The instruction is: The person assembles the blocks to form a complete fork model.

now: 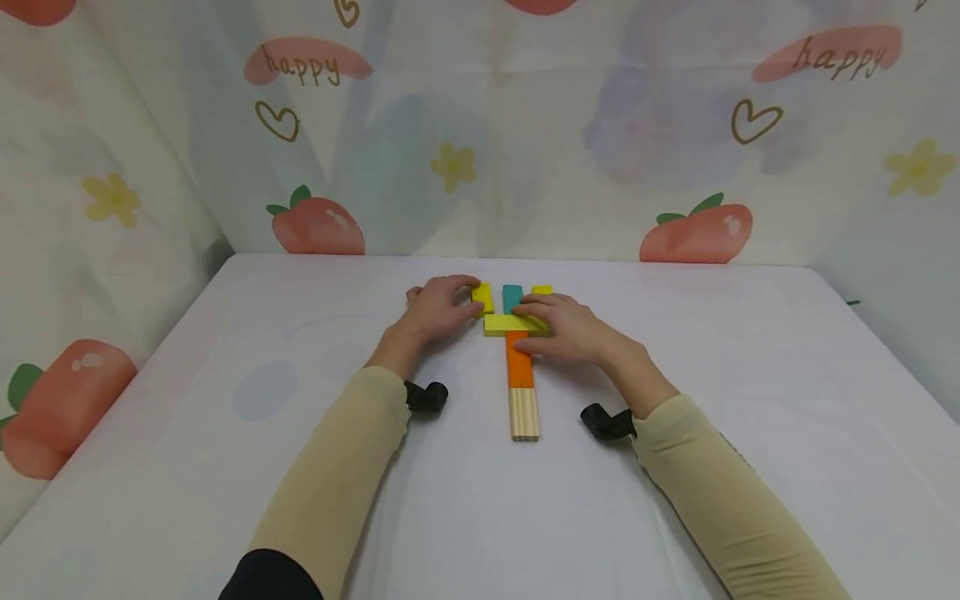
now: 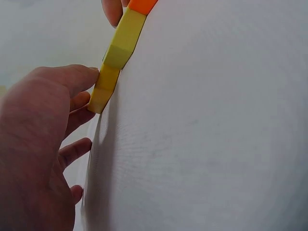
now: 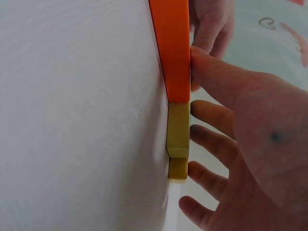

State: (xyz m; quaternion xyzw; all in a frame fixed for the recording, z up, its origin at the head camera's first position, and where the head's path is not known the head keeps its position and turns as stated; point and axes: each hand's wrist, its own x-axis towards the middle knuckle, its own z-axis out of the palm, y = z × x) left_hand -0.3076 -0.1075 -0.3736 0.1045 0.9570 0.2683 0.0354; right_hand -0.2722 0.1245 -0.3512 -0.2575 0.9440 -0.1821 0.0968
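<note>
My left hand (image 1: pixel 441 308) pinches a small yellow block (image 1: pixel 483 296) between thumb and fingers, at the far left of a flat row of blocks. A yellow-green block (image 1: pixel 497 326) lies crosswise in front of it, and a teal block (image 1: pixel 512 296) stands behind the middle. My right hand (image 1: pixel 573 329) is spread over the right side, fingertips on the crosswise block and thumb on the orange block (image 1: pixel 521 371). Another yellow block (image 1: pixel 542 289) is partly hidden behind the right fingers. In the right wrist view the fingers (image 3: pixel 214 142) lie nearly straight along the blocks.
A striped natural wood block (image 1: pixel 524 414) extends from the orange one toward me. The white table (image 1: pixel 225 467) ends at a patterned cloth backdrop (image 1: pixel 525 167). Each wrist wears a black camera mount, the left one (image 1: pixel 426 397) and the right one (image 1: pixel 606 422).
</note>
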